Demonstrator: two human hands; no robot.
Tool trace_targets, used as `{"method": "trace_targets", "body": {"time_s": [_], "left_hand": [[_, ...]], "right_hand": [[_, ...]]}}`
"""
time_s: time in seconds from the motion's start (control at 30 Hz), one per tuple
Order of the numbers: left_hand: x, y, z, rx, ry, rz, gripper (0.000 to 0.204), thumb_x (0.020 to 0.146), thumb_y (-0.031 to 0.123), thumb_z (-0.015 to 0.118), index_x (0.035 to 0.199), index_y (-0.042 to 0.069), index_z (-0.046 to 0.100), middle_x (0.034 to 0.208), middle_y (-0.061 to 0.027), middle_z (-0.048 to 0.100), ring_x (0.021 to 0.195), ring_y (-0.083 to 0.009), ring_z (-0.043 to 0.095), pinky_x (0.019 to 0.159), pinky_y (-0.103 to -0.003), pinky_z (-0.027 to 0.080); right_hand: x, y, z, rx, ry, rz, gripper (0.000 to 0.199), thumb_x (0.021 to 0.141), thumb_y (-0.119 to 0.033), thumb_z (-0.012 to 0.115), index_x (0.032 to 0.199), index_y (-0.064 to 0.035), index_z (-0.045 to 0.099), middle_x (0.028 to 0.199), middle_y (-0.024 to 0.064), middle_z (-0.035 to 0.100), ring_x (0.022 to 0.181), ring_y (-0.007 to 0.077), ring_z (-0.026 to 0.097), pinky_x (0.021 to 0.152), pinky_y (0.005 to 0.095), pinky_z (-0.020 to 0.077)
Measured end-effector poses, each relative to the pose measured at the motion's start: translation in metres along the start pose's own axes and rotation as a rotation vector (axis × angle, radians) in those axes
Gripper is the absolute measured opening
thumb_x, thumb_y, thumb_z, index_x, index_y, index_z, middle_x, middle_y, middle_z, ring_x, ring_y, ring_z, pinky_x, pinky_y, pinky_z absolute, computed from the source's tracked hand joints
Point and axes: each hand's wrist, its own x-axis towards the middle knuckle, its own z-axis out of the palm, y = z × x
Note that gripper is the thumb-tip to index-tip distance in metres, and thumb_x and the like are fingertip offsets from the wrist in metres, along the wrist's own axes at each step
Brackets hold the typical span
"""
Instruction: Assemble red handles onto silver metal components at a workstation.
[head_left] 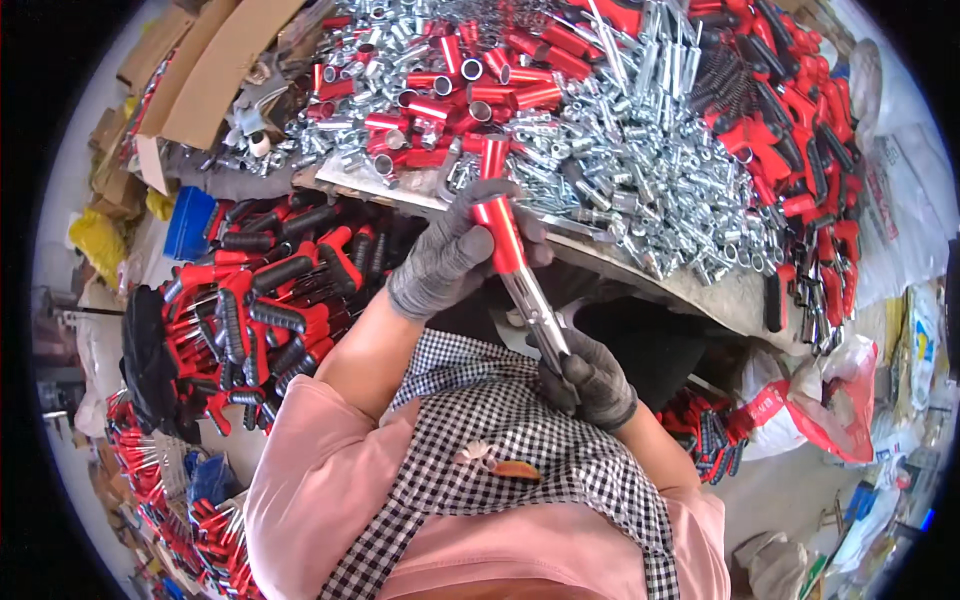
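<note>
Both my hands wear grey gloves and hold one long tubular tool (530, 300), its upper part a glossy red sleeve and its lower part a silver metal shaft with slots. My left hand (445, 255) wraps round the red upper part, thumb across its front. Lower and to the right, my right hand (592, 382) grips the silver end, which its fingers partly hide. The tool slants from upper left to lower right above my checked apron (510, 430). Just beyond its top, another red tube (494, 155) lies near the bench edge.
A bench beyond my hands bears heaped silver fittings (640, 190), loose red tubes (470, 95) and red-black handles (790, 130). More red-black handles (265, 300) pile at my left, beside a blue bin (190, 222). An open cardboard box (215, 75) stands back left; plastic bags (825, 400) lie right.
</note>
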Motion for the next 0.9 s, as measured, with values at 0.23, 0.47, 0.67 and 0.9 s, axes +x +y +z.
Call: {"method": "trace_targets", "body": {"time_s": [0.23,0.47,0.67,0.9], "left_hand": [[-0.005,-0.032,0.004,-0.124,0.133,0.074,0.060,0.087,0.037,0.063,0.136,0.016,0.037,0.108,-0.0160,0.060,0.097,-0.0322,0.063,0.084,-0.045,0.052],[-0.006,-0.047,0.009,-0.156,-0.022,-0.194,0.069,0.088,0.038,0.062,0.143,0.017,0.026,0.108,-0.0182,0.059,0.104,-0.0337,0.060,0.089,-0.047,0.049],[-0.002,-0.042,0.002,-0.256,0.065,-0.191,0.071,0.089,0.035,0.061,0.146,0.018,0.021,0.106,-0.0173,0.058,0.100,-0.0336,0.061,0.086,-0.049,0.050],[-0.015,-0.027,0.006,-0.005,0.008,-0.159,0.079,0.091,0.038,0.059,0.150,0.020,0.010,0.108,-0.0119,0.059,0.098,-0.0244,0.061,0.086,-0.041,0.050]], "right_hand": [[0.002,0.007,0.000,0.216,-0.023,0.005,0.063,0.087,-0.038,0.064,0.130,0.0025,0.042,0.067,0.0049,0.052,0.046,0.0104,0.043,0.045,0.0222,0.0336],[0.005,0.014,-0.001,0.336,0.011,-0.007,0.058,0.088,-0.035,0.062,0.130,-0.0008,0.041,0.072,0.0035,0.050,0.048,0.0117,0.042,0.045,0.0250,0.0360],[0.026,0.010,0.005,0.288,0.052,-0.006,0.050,0.088,-0.045,0.059,0.114,-0.0034,0.049,0.072,0.0050,0.054,0.051,0.0123,0.047,0.045,0.0234,0.0374],[0.033,0.026,0.003,0.190,0.012,-0.044,0.052,0.086,-0.046,0.062,0.116,-0.0050,0.050,0.075,0.0071,0.057,0.057,0.0149,0.052,0.051,0.0248,0.0403]]}}
